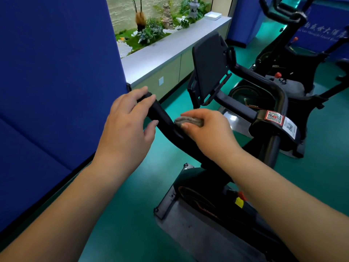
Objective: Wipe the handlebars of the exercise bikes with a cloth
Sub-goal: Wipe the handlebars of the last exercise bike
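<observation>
Seen from a head-worn camera looking down, two bare forearms reach over the black, curved handlebar of a black exercise bike. The left hand hovers at the bar's upper end, fingers relaxed and loosely arched over the tip, the fingertips touching or nearly touching it; it holds nothing. The right hand grips a small, bunched grey cloth and presses it onto the handlebar just below the left hand. Past the hands, a dark rectangular console screen stands tilted on the bike's mast, and a red and white QR-code sticker sits on the central clamp. The floor is smooth teal-green; a grey mat lies under the bike. A tall blue padded partition fills the left side. Behind it runs a pale grey ledge fronting an indoor garden of green plants and small stone ornaments. A second black exercise bike stands farther back at the right.
</observation>
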`<state>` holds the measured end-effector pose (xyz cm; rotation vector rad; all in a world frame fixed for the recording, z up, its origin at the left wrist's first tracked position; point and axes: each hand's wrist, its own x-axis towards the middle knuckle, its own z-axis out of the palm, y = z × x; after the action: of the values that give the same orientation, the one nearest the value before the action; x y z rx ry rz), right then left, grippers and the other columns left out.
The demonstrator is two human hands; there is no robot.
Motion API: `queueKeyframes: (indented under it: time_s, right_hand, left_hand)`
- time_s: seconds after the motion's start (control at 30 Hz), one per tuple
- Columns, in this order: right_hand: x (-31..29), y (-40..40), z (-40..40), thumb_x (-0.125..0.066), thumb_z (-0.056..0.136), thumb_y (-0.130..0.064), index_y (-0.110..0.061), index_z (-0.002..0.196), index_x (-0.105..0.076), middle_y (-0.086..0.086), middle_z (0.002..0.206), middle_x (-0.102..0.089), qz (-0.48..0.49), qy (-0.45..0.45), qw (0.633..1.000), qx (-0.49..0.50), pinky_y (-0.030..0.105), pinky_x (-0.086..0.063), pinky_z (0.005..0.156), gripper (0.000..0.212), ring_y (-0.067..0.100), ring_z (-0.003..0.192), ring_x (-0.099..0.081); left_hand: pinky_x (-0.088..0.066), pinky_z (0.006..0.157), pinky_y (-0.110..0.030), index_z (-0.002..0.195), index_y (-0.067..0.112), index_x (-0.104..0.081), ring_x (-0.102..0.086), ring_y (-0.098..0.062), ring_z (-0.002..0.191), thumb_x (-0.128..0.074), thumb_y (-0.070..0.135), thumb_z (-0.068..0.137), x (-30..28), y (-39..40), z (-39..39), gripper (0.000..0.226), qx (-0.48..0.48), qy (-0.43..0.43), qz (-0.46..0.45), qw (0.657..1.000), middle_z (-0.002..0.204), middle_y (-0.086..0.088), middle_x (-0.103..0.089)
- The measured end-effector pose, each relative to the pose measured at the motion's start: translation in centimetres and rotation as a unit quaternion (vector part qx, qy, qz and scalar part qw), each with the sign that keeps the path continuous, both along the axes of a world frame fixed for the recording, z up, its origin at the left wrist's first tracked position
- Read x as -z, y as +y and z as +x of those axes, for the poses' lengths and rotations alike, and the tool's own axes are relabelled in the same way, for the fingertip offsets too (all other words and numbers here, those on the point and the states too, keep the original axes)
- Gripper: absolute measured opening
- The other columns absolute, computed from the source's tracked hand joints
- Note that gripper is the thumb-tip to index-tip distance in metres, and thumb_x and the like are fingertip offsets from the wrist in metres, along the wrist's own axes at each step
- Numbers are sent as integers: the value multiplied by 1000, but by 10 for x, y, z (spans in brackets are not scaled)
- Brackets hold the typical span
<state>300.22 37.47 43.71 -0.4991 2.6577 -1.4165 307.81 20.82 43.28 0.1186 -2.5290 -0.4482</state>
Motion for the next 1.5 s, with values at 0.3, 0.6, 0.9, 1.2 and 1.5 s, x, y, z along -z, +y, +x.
queueKeyframes:
  time_s: [0.3, 0.6, 0.9, 1.2, 1.5]
  right_hand:
    - [1, -12, 14, -69, 85, -20, -25, 114, -68, -15, 95, -67, -57, 12, 997, 42, 11, -47, 85, 29, -1, 90, -62]
    - [-22, -55, 3, -65, 87, -15, -20, 116, -67, -12, 101, -69, -141, 29, 989, 12, 9, -47, 84, 29, -5, 90, -62]
    - [-17, -52, 0, -67, 85, -12, -19, 111, -70, -15, 96, -70, -144, 50, 988, 1, 9, -47, 83, 27, -6, 88, -62]
    - [-6, -29, 11, -68, 83, -5, -23, 110, -70, -15, 102, -69, -127, 67, 989, -41, 10, -47, 87, 32, -7, 95, -62]
    - [-14, -39, -5, -69, 82, -8, -23, 105, -72, -19, 92, -66, -128, 72, 988, -49, 3, -43, 79, 28, -12, 85, -59]
  left_hand:
    - [-21, 101, -13, 134, 16, -54, -43, -19, 125, -64, 9, 88, -8, -7, -1, 47, 2, -19, 18, 1000, 141, 3, -48]
    - [-22, 97, -1, 131, 12, -56, -50, -13, 120, -57, 4, 90, -14, -18, -4, 41, -31, -11, 68, 997, 129, -2, -59]
    - [-27, 100, -13, 138, 16, -49, -46, -15, 126, -49, -2, 92, -19, -18, 1, 49, -32, -61, 52, 996, 137, 1, -53]
    - [-26, 104, -19, 140, 17, -46, -42, -18, 132, -47, -4, 90, -15, -16, 2, 55, -43, -68, 41, 996, 142, 2, -48]
    - [-28, 108, -24, 141, 19, -45, -40, -18, 133, -45, -9, 87, -16, -11, 2, 61, -63, -66, 42, 995, 143, 4, -47]
